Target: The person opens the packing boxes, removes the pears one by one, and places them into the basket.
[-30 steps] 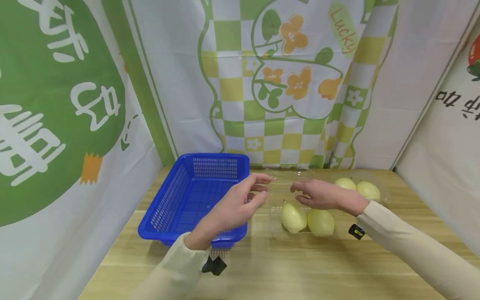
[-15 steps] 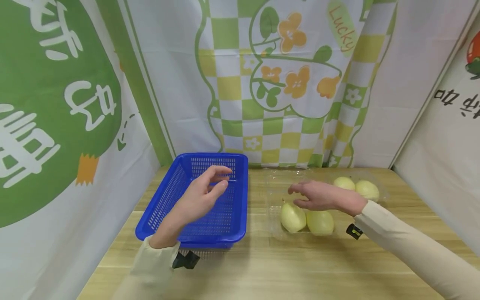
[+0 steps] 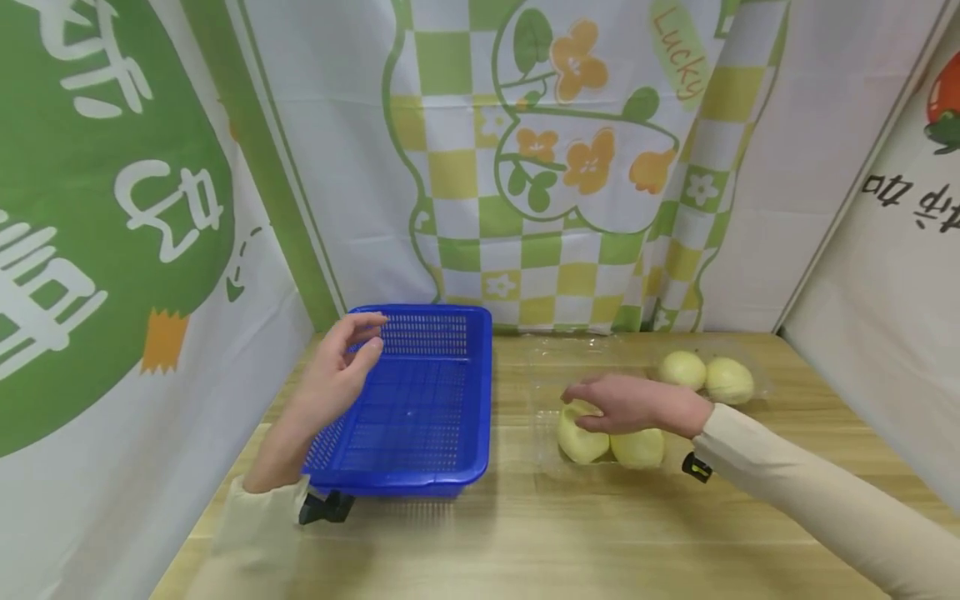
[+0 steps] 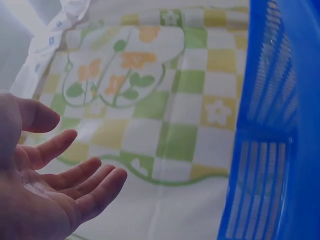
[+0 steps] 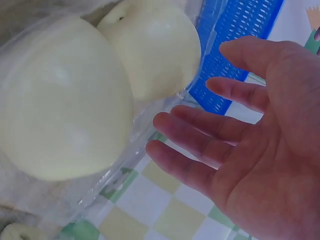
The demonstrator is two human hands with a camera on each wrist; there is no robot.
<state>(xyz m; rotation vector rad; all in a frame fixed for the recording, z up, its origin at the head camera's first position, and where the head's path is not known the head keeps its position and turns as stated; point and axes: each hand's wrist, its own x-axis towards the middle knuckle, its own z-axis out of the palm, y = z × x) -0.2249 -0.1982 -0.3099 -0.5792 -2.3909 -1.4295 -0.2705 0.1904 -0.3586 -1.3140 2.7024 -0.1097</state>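
Observation:
My left hand (image 3: pixel 330 375) hovers over the left side of a blue plastic basket (image 3: pixel 487 400), its fingers loosely bent and holding nothing. The same hand (image 4: pixel 60 185) shows an upturned palm in the left wrist view, apart from the basket wall. Above a clear plastic box (image 3: pixel 543 425) my right hand (image 3: pixel 630 404) reaches toward a pale yellow pear (image 3: pixel 580 442). Beside that pear lies a second pear (image 3: pixel 637 450), partly behind the hand in the head view. The right wrist view shows the right hand's fingers (image 5: pixel 195 140) spread, with a gap between them and the pears.
Another clear box at the back right holds two more pears, a left one (image 3: pixel 681 369) and a right one (image 3: pixel 729 382). All stand on a wooden table (image 3: pixel 540 542). A checked curtain (image 3: pixel 540 250) hangs behind, and printed cloth walls rise at both sides.
My left hand has moved left, from the gap between basket and box to the basket's left side. My right hand has lowered slightly toward the front pears.

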